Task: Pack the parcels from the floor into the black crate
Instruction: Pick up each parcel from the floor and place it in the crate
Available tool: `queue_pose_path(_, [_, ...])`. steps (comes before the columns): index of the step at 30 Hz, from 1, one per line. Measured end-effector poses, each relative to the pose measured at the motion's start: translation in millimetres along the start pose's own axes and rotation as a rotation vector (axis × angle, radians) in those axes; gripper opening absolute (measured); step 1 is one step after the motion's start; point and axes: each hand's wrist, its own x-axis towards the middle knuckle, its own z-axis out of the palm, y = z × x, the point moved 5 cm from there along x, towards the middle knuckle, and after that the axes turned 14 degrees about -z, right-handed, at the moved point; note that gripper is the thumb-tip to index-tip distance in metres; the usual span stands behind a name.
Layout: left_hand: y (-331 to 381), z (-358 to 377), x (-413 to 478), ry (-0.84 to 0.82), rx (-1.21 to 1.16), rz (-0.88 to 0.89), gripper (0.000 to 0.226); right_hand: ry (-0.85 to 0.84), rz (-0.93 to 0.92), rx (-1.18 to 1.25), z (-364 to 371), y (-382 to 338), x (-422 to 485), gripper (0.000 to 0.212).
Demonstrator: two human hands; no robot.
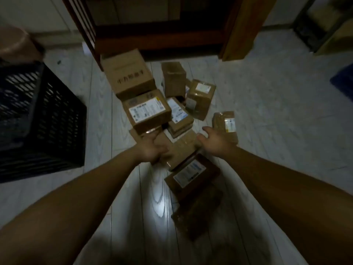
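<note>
The packing looks barely begun. The black crate (57, 121) stands on the floor (267, 111) to my left, well apart from the heap. Through its mesh wall I see only darkness, and the light is too poor to say whether anything lies in it.

The parcels (200, 96) are on the floor in front of me. There is a big box (129, 73) at the far end, a tall box (173, 79) beside it and a labelled box (147, 111) nearer me, with smaller ones crowded to its right. A flat parcel (179, 148) lies between my hands, partly under the labelled box. A dark parcel (191, 175) with a white label lies nearest me.

My left hand (152, 150) is at the near left edge of the flat parcel, just below the labelled box. It is blurred, so I cannot tell whether the fingers grip the edge or only touch it. My right hand (215, 140) is spread and holds nothing. It is over the right edge of the same parcel, just beside a small parcel (225, 122).

I judge I am about to lift the flat parcel, or perhaps the labelled box on it. Nothing is raised yet, and every parcel I can see is left to carry to the crate.
</note>
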Motion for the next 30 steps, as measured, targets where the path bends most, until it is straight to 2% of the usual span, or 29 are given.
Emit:
queue_pose_path(3, [-27.3,30.9,35.8,-0.01,0.025,-0.066,0.085,0.003,-0.004,-0.099,31.6,34.1,17.7,0.063])
queue_pose_path(6, [-51.3,56.0,65.2,-0.03,-0.106,-0.14,0.077,-0.067,0.019,-0.098,57.5,58.1,27.4,0.065])
queue_pose_path(9, [-72.4,73.7,83.8,-0.07,-0.223,-0.296,0.088,-0.126,-0.022,-0.024,77.3,69.0,31.8,0.062])
queue_pose_path(11, [-78.3,83.9,87.0,-0.104,-0.308,-0.335,0.082,-0.088,-0.033,0.051,82.2,71.9,29.4,0.058])
queue_pose_path(14, [-75.0,84.3,84.2,-0.055,-0.42,-0.347,0.065,-0.008,-0.025,0.108,76.6,70.4,24.0,0.048])
queue_pose_path(16, [-69.0,76.2,75.2,-0.007,-0.471,-0.337,0.054,0.049,-0.006,0.115,66.9,61.6,18.2,0.049])
queue_pose_path(21, [-40.1,37.4,7.1,0.055,-0.56,-0.35,0.019,0.096,0.038,0.203,24.5,-0.2,-19.8,0.054])
queue_pose_path(26, [6.8,-38.7,-101.0,0.037,-0.628,-0.387,0.024,0.107,0.1,0.271,-55.6,-98.1,-73.0,0.053])
queue_pose_path(30, [54.3,-115.1,-188.9,0.138,-0.668,-0.352,0.019,0.163,0.11,0.325,-124.8,-195.9,-116.2,0.052])
